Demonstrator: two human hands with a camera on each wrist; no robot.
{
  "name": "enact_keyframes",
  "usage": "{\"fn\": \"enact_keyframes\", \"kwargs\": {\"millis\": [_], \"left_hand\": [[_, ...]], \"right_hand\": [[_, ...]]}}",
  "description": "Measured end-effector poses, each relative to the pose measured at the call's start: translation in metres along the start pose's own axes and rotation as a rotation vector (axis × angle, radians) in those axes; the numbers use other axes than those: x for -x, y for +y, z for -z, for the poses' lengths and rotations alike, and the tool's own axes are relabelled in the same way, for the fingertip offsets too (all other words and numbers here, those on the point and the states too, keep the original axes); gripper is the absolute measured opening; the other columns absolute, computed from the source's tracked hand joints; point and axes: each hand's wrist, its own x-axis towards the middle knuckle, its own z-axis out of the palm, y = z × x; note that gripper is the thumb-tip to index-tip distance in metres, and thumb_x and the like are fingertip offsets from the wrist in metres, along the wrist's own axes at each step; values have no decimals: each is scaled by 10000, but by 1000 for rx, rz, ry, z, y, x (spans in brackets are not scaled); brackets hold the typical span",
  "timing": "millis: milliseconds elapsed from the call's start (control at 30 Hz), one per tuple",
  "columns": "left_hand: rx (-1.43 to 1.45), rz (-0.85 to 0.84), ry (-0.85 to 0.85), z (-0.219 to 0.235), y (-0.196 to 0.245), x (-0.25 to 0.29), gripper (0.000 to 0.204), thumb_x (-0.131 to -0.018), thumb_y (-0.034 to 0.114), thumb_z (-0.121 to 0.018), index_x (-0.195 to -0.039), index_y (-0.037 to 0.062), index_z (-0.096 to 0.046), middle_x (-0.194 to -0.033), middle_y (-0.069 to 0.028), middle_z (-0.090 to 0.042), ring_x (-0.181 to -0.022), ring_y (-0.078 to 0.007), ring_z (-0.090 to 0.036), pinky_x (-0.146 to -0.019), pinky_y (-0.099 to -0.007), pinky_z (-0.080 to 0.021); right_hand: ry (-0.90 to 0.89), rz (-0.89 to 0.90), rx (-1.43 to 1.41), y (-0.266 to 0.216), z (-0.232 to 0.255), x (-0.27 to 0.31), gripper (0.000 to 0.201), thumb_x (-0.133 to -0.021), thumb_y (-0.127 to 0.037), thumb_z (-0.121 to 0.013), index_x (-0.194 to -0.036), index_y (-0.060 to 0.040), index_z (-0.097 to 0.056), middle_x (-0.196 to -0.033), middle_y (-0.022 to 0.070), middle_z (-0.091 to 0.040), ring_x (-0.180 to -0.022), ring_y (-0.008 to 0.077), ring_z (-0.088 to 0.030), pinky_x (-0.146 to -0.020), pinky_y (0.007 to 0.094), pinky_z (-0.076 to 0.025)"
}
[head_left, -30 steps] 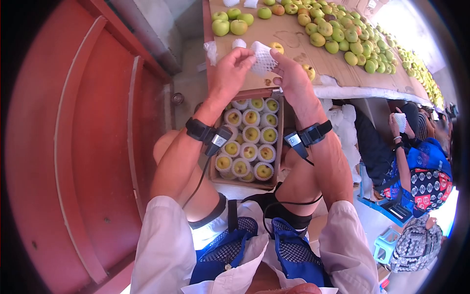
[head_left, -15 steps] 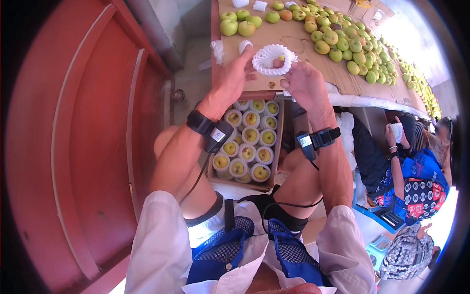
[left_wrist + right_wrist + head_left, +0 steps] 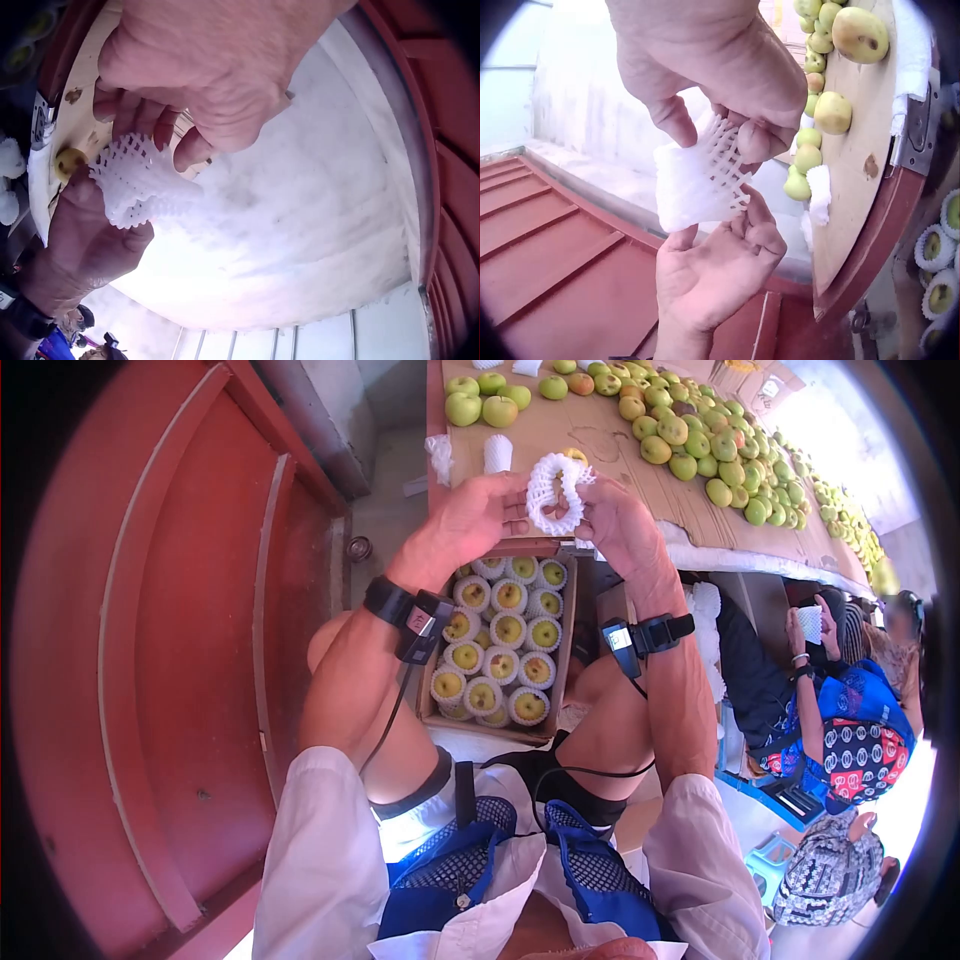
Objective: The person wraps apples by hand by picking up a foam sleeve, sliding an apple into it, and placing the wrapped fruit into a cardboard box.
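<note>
A white foam net sleeve (image 3: 556, 494) is stretched into a ring between both hands, over the table's near edge. The right hand (image 3: 622, 525) pinches its right side; in the right wrist view the right hand's thumb and fingers grip the mesh (image 3: 724, 161). From the other side the left hand (image 3: 470, 520) holds the sleeve, its thumb and fingertips on the net (image 3: 131, 176) in the left wrist view. Below the hands a box (image 3: 560, 650) holds several sleeved apples (image 3: 508, 628).
Loose green apples (image 3: 735, 460) are heaped on the cardboard-covered table (image 3: 590, 440). Another foam sleeve (image 3: 497, 454) stands behind the hands. A red panel (image 3: 150, 660) rises at left. At right, a seated person (image 3: 850, 700) holds a white sleeve beside a patterned bag (image 3: 830, 870).
The sleeve, flat between the hands at first, has been spread into a ring and turned. The left hand has come back to its side. The view has shifted a little.
</note>
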Motion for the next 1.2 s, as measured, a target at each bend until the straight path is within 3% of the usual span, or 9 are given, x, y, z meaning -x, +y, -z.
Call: {"fn": "enact_keyframes", "kwargs": {"millis": [133, 233, 333, 633, 833, 1067, 1200], "left_hand": [[-53, 17, -8, -5, 0, 3, 367, -1002, 186, -618, -1333, 40, -554, -1280, -100, -646, -1156, -226, -640, -987, -417, -523], [-141, -6, 32, -11, 3, 8, 373, -996, 199, -631, -1323, 35, -557, -1245, -93, -659, -1112, -212, -658, -970, -397, -526], [-160, -18, -14, -2, 1, 4, 366, -992, 213, -639, -1300, 25, -572, -1211, -89, -669, -1075, -197, -670, -951, -371, -530], [-217, -22, -26, 10, -7, -4, 295, -997, 188, -636, -1233, 16, -598, -1160, -82, -671, -1045, -184, -670, -944, -353, -533], [-157, 71, 10, -1, -10, 2, 257, -990, 155, -632, -1207, 25, -589, -1177, -79, -663, -1044, -185, -660, -943, -357, -528], [-203, 227, -64, 5, -41, -8, 282, -980, 169, -640, -1236, 53, -612, -1174, -51, -666, -1033, -151, -633, -934, -314, -495], [-231, 275, -59, 3, -55, -16, 286, -974, 205, -642, -1221, 60, -647, -1133, -29, -685, -1010, -124, -622, -887, -286, -468]], "right_hand": [[116, 10, 19, -5, -12, 8, 309, -966, -124, -586, -1261, -31, -580, -1111, 29, -672, -897, 105, -635, -631, 242, -425], [145, 22, -9, -1, -7, 8, 388, -890, -93, -701, -1241, 16, -577, -1025, 7, -627, -803, 64, -527, -596, 225, -376], [179, 8, -8, 1, -8, 6, 418, -881, -76, -713, -1253, 30, -556, -1006, 8, -623, -773, 59, -511, -575, 216, -361], [111, 26, 46, 0, -11, 9, 262, -930, -119, -658, -1169, -12, -660, -967, -12, -639, -777, 51, -515, -588, 216, -366], [115, -92, 180, 3, -1, 25, 246, -921, -152, -666, -1128, -21, -678, -1002, -4, -670, -769, 38, -517, -588, 204, -359], [69, -259, 240, 12, 27, 53, 261, -946, -136, -642, -1193, -55, -669, -959, -32, -648, -774, 33, -535, -597, 191, -373], [127, -236, 197, 5, 39, 67, 241, -954, -147, -639, -1177, -56, -655, -957, -32, -645, -780, 38, -539, -597, 197, -368]]}}
